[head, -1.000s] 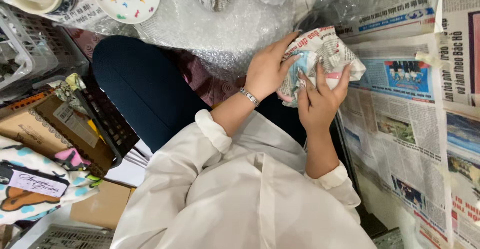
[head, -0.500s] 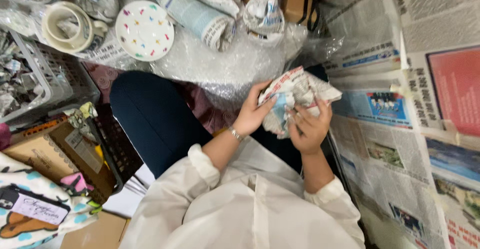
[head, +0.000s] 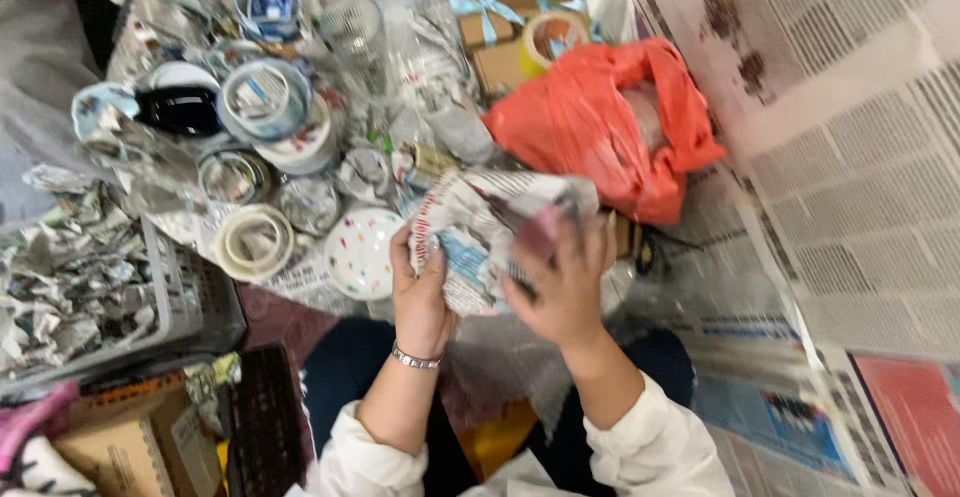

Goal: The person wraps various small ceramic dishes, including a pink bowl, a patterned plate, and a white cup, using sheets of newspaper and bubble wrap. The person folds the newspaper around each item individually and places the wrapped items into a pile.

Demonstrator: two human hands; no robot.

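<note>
A newspaper bundle is held up between both hands, just above the lap. The left hand is closed on its left edge, fingers curled into the paper. The right hand is pressed on its right side, fingers bent over the wrap; blurred, but gripping. A bracelet is worn on the left wrist. Just left of the bundle a dotted plate is seen, and a tape roll beyond it. Just right of the bundle and behind it, an orange bag is lying. Far left of the bundle, a grey basket is filled with crumpled paper
</note>
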